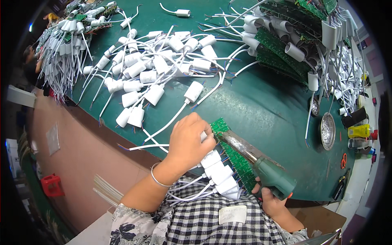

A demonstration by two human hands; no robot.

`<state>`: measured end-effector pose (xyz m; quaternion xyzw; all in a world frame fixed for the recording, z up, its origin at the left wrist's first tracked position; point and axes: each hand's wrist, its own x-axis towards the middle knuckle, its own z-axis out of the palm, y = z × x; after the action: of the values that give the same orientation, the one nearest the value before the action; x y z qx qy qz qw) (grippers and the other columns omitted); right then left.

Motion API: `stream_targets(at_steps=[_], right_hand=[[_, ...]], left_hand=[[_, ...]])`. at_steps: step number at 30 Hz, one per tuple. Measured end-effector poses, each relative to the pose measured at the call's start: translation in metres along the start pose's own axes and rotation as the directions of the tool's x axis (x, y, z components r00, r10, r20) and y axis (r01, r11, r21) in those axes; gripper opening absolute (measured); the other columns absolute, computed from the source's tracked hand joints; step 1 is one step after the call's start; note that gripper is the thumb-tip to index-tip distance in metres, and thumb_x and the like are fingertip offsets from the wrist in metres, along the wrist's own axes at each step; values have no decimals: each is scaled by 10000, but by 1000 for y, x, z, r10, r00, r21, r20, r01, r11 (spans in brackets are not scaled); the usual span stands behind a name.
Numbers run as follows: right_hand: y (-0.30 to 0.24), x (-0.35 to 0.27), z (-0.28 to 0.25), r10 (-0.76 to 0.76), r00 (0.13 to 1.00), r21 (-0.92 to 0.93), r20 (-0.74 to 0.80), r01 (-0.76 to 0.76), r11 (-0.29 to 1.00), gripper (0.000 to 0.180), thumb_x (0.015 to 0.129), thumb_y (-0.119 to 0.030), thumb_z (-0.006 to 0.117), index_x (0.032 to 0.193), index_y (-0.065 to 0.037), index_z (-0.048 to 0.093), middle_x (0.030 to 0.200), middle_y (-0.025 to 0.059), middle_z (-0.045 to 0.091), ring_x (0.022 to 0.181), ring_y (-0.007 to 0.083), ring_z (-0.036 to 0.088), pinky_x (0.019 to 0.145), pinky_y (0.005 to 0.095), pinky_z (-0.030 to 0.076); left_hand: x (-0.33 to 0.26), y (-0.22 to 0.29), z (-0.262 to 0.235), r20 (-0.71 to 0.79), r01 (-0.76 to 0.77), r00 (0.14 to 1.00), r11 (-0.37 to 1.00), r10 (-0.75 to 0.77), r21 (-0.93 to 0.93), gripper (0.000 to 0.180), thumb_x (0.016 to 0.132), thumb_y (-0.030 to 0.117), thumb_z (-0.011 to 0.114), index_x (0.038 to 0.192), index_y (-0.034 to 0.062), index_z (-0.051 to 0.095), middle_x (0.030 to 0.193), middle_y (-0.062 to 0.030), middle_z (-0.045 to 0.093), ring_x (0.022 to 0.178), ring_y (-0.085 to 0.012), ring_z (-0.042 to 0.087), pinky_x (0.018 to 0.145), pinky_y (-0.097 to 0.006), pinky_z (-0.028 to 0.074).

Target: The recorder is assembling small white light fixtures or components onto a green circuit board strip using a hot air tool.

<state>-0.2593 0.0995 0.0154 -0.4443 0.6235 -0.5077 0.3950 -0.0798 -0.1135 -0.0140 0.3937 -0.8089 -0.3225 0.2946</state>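
Observation:
My left hand [191,141] is closed around a white cylindrical lamp socket [203,136], pinched at the upper end of a long green circuit board [239,162]. Below it, several more white sockets [221,173] line the board's left edge, their white cables trailing over my lap. In my right hand [272,204] is a green soldering iron [274,179] with a thick metal barrel. Its tip reaches the board's upper end, close to my left fingertips. The grip is partly hidden behind the tool's body.
Loose white sockets with cables [159,65] lie heaped on the green table [261,102]. Wired boards are stacked at the far right [281,53] and far left [69,41]. A metal bowl [328,131], orange-handled scissors [344,161] and a yellow bottle [359,131] are at the right.

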Motion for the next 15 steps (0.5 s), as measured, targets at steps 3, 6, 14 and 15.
stream_targets(at_steps=[3, 6, 14, 15], right_hand=[[3, -1, -4, -17, 999, -56, 51, 20, 998, 375, 936, -125, 541, 1259, 50, 467, 1057, 133, 620, 713, 169, 611, 657, 305, 512], [2, -2, -3, -11, 999, -52, 45, 14, 999, 381, 934, -130, 549, 1258, 52, 464, 1055, 133, 621, 713, 170, 610, 658, 305, 512], [-17, 4, 1, -8, 992, 37, -125, 13, 999, 215, 902, -119, 603, 1054, 33, 589, 818, 91, 637, 670, 181, 635, 678, 306, 510], [-18, 4, -7, -38, 994, -30, -106, 35, 999, 226, 907, -142, 600, 1058, 26, 590, 809, 83, 637, 669, 177, 634, 676, 304, 508]], left_hand=[[1, -1, 0, 13, -7, 1000, 1000, 7, 17, 97, 651, 60, 659, 685, 30, 573, 754, -107, 515, 741, -306, 536, 666, -397, 432], [3, 0, -2, 62, 6, 998, 999, -8, 38, 95, 658, 87, 671, 695, 60, 587, 778, -88, 526, 790, -301, 545, 707, -421, 420], [0, -1, -2, 24, 27, 999, 998, -26, -53, 94, 664, 70, 666, 699, 31, 588, 757, -106, 516, 747, -302, 537, 668, -397, 428], [-1, -1, -2, 14, 49, 999, 995, -48, -92, 94, 667, 72, 668, 703, 31, 591, 757, -106, 516, 746, -302, 537, 667, -396, 428]])
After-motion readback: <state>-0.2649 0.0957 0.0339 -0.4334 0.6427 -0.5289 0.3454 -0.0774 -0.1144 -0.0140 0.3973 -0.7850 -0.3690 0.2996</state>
